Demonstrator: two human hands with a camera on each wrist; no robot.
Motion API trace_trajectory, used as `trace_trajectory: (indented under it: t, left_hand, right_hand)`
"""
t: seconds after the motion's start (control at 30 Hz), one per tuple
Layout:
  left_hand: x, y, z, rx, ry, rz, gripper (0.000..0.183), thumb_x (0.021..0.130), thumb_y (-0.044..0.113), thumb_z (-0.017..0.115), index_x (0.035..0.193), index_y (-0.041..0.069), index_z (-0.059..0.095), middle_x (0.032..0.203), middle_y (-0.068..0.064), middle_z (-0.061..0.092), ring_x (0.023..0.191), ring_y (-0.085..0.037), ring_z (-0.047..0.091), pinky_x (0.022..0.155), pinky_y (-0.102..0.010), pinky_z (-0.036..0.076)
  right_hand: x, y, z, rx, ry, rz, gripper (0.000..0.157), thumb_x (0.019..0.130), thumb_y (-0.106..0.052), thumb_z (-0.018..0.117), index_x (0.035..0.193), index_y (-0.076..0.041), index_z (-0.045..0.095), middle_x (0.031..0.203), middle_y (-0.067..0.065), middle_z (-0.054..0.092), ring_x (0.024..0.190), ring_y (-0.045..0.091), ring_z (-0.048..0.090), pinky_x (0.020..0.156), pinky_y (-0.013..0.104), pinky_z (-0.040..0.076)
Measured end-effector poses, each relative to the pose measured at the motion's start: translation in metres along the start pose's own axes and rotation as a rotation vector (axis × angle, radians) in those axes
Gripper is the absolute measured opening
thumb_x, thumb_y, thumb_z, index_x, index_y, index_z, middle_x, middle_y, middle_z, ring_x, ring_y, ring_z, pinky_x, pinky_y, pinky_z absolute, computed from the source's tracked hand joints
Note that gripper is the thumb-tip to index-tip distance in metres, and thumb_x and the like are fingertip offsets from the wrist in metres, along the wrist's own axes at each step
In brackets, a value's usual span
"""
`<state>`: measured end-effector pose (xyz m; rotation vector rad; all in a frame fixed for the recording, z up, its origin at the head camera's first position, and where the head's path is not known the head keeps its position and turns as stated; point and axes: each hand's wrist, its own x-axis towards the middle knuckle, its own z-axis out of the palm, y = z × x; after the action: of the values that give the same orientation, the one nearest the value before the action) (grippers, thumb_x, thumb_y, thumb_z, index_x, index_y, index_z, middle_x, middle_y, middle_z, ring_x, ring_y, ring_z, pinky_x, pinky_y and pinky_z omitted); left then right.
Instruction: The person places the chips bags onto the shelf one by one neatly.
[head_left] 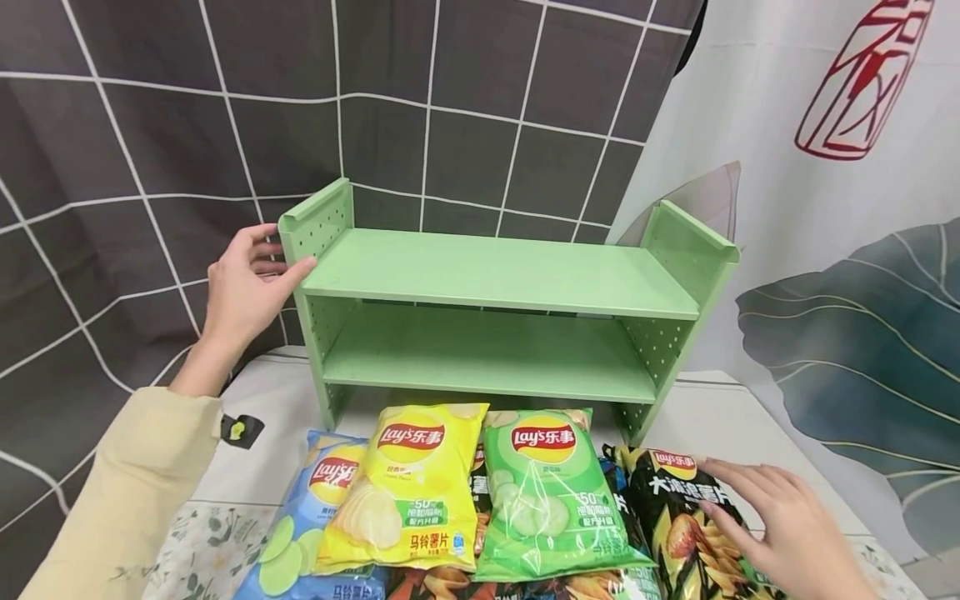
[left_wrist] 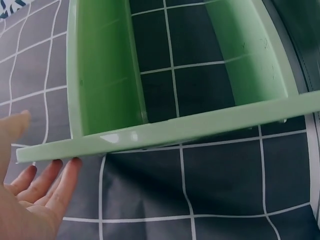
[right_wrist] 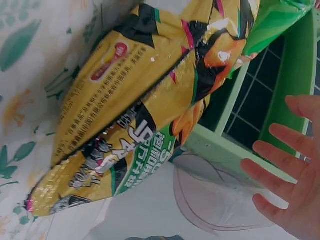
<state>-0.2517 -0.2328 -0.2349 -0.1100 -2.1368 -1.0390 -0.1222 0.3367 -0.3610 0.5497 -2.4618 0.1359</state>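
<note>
A green two-tier shelf (head_left: 495, 267) with perforated sides stands behind several chip bags. My left hand (head_left: 251, 279) holds its left side panel, the thumb at the front edge and the fingers at the outer face. In the left wrist view, the fingertips (left_wrist: 72, 167) touch that panel (left_wrist: 165, 132). Spread and holding nothing, my right hand (head_left: 787, 521) hovers over a black chip bag (head_left: 678, 517). The right wrist view shows this hand (right_wrist: 295, 170) apart from the bag (right_wrist: 150, 115). Yellow (head_left: 408, 492) and green (head_left: 555, 500) chip bags lie in front of the shelf.
A blue bag (head_left: 288, 542) lies at the left, partly under the yellow one. Other dark bags are mostly covered. Behind the shelf hangs a dark grid-patterned cloth (head_left: 480, 108); a white curtain (head_left: 765, 100) hangs to its right. A small black item (head_left: 242, 430) is by the left sleeve.
</note>
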Motion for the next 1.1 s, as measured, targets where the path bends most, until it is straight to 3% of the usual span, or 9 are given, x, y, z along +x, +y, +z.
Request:
trace_trajectory:
  t: [0.23,0.4,0.63,0.73,0.87,1.0,1.1]
  left_hand:
    - [0.003,-0.002,0.005,-0.002,-0.001,-0.016,0.056,0.087,0.03,0.069,0.131,0.002,0.052,0.119,-0.023,0.066,0.072,0.021,0.045,0.069,-0.002,0.038]
    - [0.005,-0.002,0.006,-0.04,0.011,-0.017,0.052,0.088,0.027,0.067,0.13,0.0,0.052,0.117,-0.025,0.066,0.071,0.023,0.046,0.069,-0.001,0.04]
    - [0.007,-0.002,0.01,-0.043,0.044,-0.006,0.047,0.089,0.023,0.067,0.127,-0.001,0.054,0.114,-0.024,0.067,0.068,0.023,0.047,0.068,0.0,0.04]
    - [0.007,-0.003,0.011,-0.048,0.052,-0.003,0.046,0.089,0.021,0.067,0.126,-0.002,0.054,0.114,-0.024,0.068,0.067,0.024,0.047,0.067,0.001,0.04]
    - [0.007,-0.004,0.013,-0.063,0.061,-0.007,0.044,0.088,0.02,0.067,0.125,-0.003,0.055,0.113,-0.024,0.068,0.068,0.023,0.048,0.067,0.0,0.041]
    - [0.007,-0.004,0.013,-0.064,0.069,-0.005,0.042,0.088,0.02,0.067,0.122,-0.003,0.055,0.113,-0.023,0.068,0.068,0.023,0.048,0.067,0.0,0.041]
    - [0.007,-0.004,0.013,-0.054,0.075,0.005,0.041,0.089,0.02,0.066,0.121,-0.003,0.055,0.113,-0.023,0.068,0.068,0.023,0.048,0.067,-0.001,0.04]
  right_hand:
    - [-0.015,0.004,0.006,-0.015,-0.079,-0.001,0.05,0.069,-0.037,0.082,0.114,-0.021,0.069,0.109,0.0,0.07,0.095,0.027,0.063,0.079,0.047,0.044]
    - [-0.029,0.006,0.014,-0.042,-0.121,-0.039,0.05,0.063,-0.041,0.085,0.109,-0.027,0.07,0.107,-0.008,0.069,0.094,0.014,0.061,0.07,0.039,0.054]
    - [-0.043,0.006,0.021,-0.012,-0.083,-0.079,0.05,0.059,-0.039,0.087,0.106,-0.037,0.07,0.108,-0.018,0.066,0.099,-0.005,0.051,0.071,0.014,0.048]
    - [-0.05,0.01,0.024,-0.016,-0.107,-0.141,0.052,0.06,-0.042,0.086,0.109,-0.037,0.068,0.109,-0.019,0.065,0.1,-0.005,0.05,0.07,0.013,0.048]
    - [-0.057,0.021,0.027,-0.031,-0.2,-0.224,0.062,0.063,-0.055,0.081,0.118,-0.034,0.065,0.111,-0.017,0.065,0.104,-0.002,0.049,0.068,0.026,0.052]
    - [-0.062,0.029,0.031,-0.054,-0.251,-0.254,0.069,0.064,-0.062,0.077,0.124,-0.033,0.061,0.116,-0.016,0.065,0.118,-0.009,0.038,0.072,0.027,0.051]
    - [-0.065,0.03,0.034,-0.041,-0.272,-0.275,0.072,0.068,-0.059,0.076,0.131,-0.032,0.056,0.126,-0.016,0.061,0.136,-0.014,0.016,0.099,0.015,0.039]
